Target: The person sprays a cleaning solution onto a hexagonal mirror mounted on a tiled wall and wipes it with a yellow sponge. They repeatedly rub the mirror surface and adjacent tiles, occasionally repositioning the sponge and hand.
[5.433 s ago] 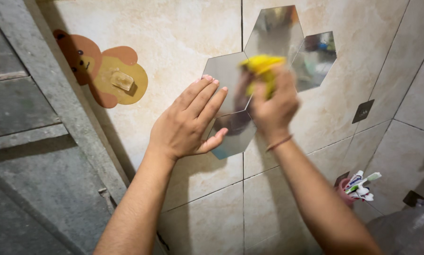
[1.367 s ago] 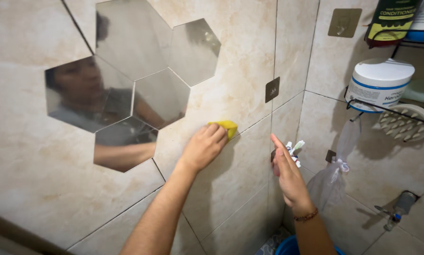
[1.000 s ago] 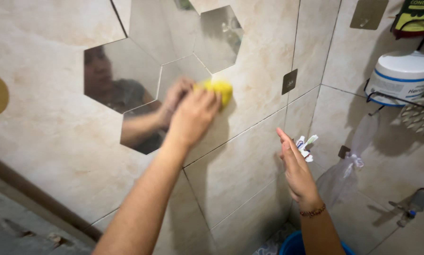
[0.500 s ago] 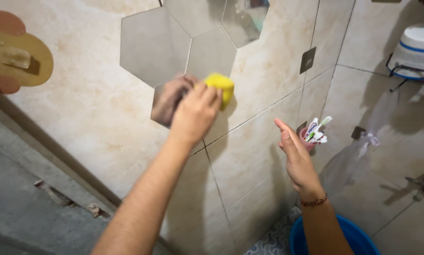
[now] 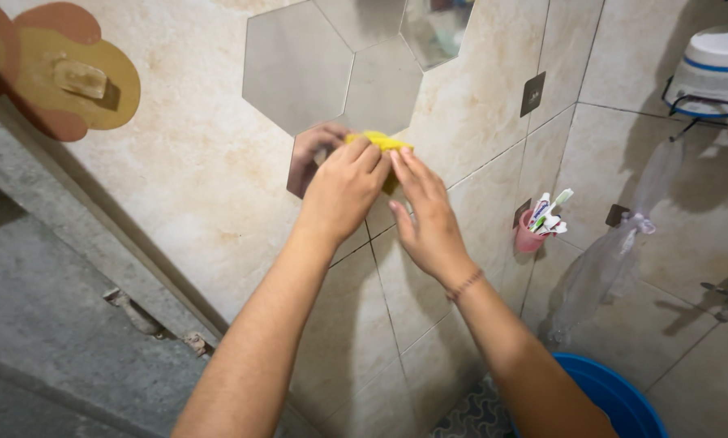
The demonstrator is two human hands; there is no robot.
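Here, in the head view, both hands meet against the tiled wall [image 5: 210,174] at the lowest of the hexagonal mirror tiles [image 5: 299,69]. The left hand [image 5: 343,191] is curled, its fingers bent over a yellow cloth [image 5: 377,142] and pressing it to the wall where the lowest mirror's right edge meets the tile. Only the top strip of the cloth shows above the knuckles, with a little more of it between the two hands. The right hand [image 5: 425,215] lies just beside the left, open and flat, fingers straight and pointing up, the fingertips touching the cloth's right end; it grips nothing that can be seen. A thin bracelet [image 5: 465,284] circles the right wrist. The left hand's reflection shows dimly in the mirror just to its left.

Above the hands the other mirror hexagons sit edge to edge. Far to the left of the left hand a brown and yellow animal-shaped wall hook [image 5: 55,77] sticks to the tile. To the right of the right hand, in the corner, a pink cup [image 5: 530,237] holds toothbrushes [image 5: 549,212]; beyond it hangs a clear plastic bag [image 5: 615,251], and higher up a white tub [image 5: 717,69] rests on a wire rack. Below the right forearm lies a blue basin [image 5: 615,397].
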